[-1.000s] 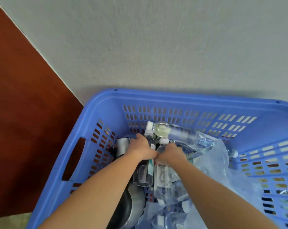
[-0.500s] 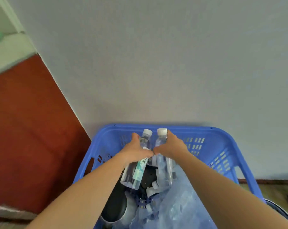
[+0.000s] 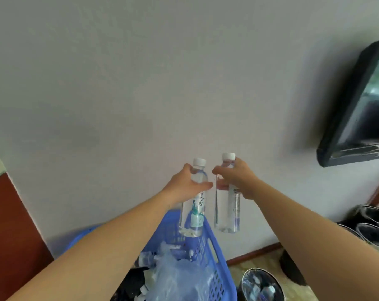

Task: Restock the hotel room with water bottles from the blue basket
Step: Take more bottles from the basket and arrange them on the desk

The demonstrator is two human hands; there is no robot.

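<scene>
Clear water bottles (image 3: 192,210) are dangling, left hand (image 3: 185,184) and right hand (image 3: 238,179) fingers clamping only their shoulders, risking slips on smooth plastic.

Indoor guest-room setting, hotel-like. Flat black TV (image 3: 362,109) mounted on plain pale wall (image 3: 140,83). Dark wood skirting (image 3: 253,254) along patterned beige floor (image 3: 260,263). Red-brown wood panel (image 3: 10,235) at left. Round dark bins (image 3: 261,285) on floor, right. Blue basket (image 3: 216,253), water bottles (image 3: 194,213), clear plastic bag (image 3: 175,276): housekeeping supplies.
</scene>
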